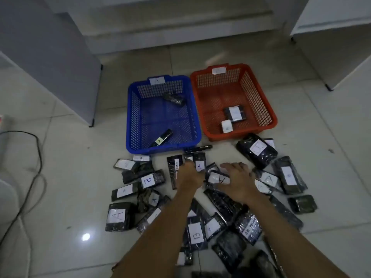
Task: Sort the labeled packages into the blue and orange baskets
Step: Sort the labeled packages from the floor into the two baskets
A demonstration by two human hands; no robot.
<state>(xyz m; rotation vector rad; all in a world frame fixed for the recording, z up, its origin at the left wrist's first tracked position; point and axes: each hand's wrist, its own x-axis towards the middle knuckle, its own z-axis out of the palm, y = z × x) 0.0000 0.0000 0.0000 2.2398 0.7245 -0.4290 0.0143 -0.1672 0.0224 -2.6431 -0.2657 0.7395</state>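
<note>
Several black wrapped packages with white labels marked A or B lie scattered on the tiled floor. A blue basket [132,117] at centre holds two packages; the orange basket [259,93] beside it on the right holds two more. My left hand [189,174] grips the package labelled A [199,161] just in front of the blue basket. My right hand [237,181] lies spread over another labelled package [217,178], fingers straight and touching it. Both forearms hide some packages beneath them.
White cabinet panels with black feet stand at the left [60,63] and right [331,57]. A black cable [38,157] runs across the floor at the left. A larger package marked B [257,150] sits in front of the orange basket.
</note>
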